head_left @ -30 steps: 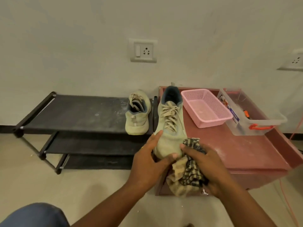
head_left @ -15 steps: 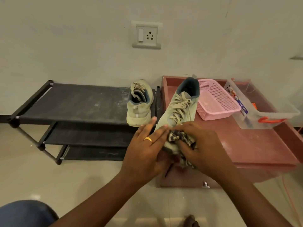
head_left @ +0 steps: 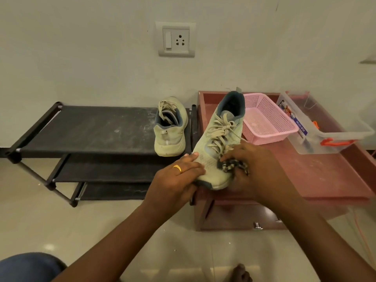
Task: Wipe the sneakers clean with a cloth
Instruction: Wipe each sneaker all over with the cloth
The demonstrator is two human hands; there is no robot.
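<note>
A pale green sneaker (head_left: 220, 139) with beige laces lies on the reddish low table (head_left: 317, 176), toe toward me, heel angled to the back right. My left hand (head_left: 177, 180) grips its toe from the left side. My right hand (head_left: 254, 167) holds a bunched dark-and-cream patterned cloth (head_left: 234, 165) pressed onto the right side of the toe. The second sneaker (head_left: 171, 129) stands on the top shelf of the black shoe rack (head_left: 91, 129), heel toward me, untouched.
A pink plastic basket (head_left: 270, 123) and a clear lidded box (head_left: 323, 129) with orange clips sit at the back of the table. The wall with a socket (head_left: 176, 39) is close behind. The rack's lower shelves and tiled floor lie to the left.
The sneaker's heel has swung to the right. My right hand with the cloth moved from the toe tip up onto the toe's right side; less cloth hangs out now.
</note>
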